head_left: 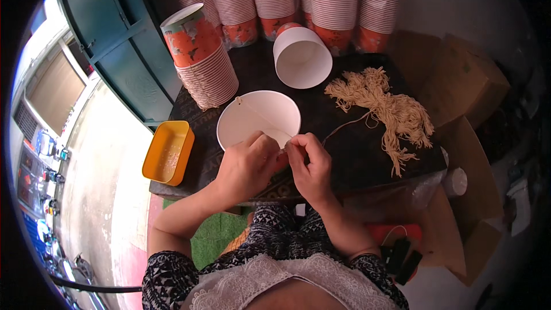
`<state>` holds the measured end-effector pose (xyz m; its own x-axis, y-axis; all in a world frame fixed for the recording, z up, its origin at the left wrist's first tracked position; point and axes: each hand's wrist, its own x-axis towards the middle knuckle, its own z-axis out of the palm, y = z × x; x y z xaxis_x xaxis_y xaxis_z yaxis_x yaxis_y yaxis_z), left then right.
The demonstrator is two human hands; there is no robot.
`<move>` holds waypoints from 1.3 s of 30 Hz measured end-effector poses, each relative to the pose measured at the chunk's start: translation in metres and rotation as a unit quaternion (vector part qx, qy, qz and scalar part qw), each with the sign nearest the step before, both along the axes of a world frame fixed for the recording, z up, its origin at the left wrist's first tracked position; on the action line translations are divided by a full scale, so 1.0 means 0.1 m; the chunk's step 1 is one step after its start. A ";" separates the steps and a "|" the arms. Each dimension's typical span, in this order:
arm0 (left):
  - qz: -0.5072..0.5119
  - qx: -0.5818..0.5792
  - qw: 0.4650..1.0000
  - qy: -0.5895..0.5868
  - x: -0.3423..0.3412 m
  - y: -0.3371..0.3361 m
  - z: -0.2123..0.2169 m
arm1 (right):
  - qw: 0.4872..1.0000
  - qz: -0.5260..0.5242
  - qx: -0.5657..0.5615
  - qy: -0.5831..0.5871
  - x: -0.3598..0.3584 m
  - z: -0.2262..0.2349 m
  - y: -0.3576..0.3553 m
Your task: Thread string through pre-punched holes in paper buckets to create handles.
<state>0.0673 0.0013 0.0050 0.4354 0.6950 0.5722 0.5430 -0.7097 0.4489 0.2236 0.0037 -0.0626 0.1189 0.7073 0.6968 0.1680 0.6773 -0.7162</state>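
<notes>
A white-lined paper bucket [259,116] stands tilted in front of me, its open mouth facing up toward me. One thin cream cord [261,116] crosses its mouth from a knot at the far rim to the near rim. Both of my hands meet at that near rim with fingers pinched. My left hand [248,163] is closed at the cord, its fingertips partly hidden behind the hand. Close beside it, my right hand [311,167] pinches the cord's end between thumb and fingers. To the right lies a loose bundle of cream cords [396,112], one strand trailing toward my right hand.
A nested stack of orange-patterned buckets [208,74] with cords draped on it stands back left. Another bucket [302,60] lies on its side behind. Plastic-wrapped stacks [333,0] line the back. A yellow tray [168,152] sits at the table's left edge; cardboard boxes [473,166] are right.
</notes>
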 end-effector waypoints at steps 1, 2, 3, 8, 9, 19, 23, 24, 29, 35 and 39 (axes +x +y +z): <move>-0.008 -0.013 1.000 0.009 -0.01 -0.01 0.01 | 1.000 0.001 0.000 0.000 -0.02 -0.01 0.00; -0.016 -0.026 0.999 0.018 -0.02 -0.02 0.01 | 1.000 0.005 -0.018 0.022 -0.04 -0.01 -0.01; -0.016 -0.026 0.999 0.017 -0.03 -0.02 0.00 | 0.998 0.010 -0.036 0.044 -0.06 -0.02 -0.01; -0.029 -0.023 0.999 -0.027 -0.03 0.01 -0.07 | 0.999 -0.002 -0.010 0.049 -0.10 -0.03 0.02; -0.029 -0.023 0.999 -0.027 -0.04 0.02 -0.08 | 1.000 -0.020 0.014 0.014 -0.09 -0.01 0.03; -0.051 -0.002 0.998 -0.026 -0.01 0.08 0.01 | 0.996 -0.010 0.060 -0.058 0.03 0.06 -0.01; -0.045 -0.002 0.998 -0.038 -0.01 0.10 -0.02 | 0.998 0.004 0.051 -0.043 0.02 0.06 -0.02; -0.044 -0.002 0.998 -0.038 -0.01 0.10 -0.02 | 0.999 0.016 0.036 -0.024 0.01 0.06 -0.03; -0.040 0.018 0.999 -0.014 0.01 0.13 -0.03 | 0.995 0.086 -0.019 0.047 0.04 -0.04 0.01; -0.069 0.000 0.997 -0.031 -0.04 0.14 -0.07 | 0.986 0.115 -0.066 0.104 0.01 -0.06 0.01; -0.098 0.016 0.995 0.000 -0.03 0.11 0.00 | 0.990 0.093 -0.066 0.086 0.01 -0.05 0.02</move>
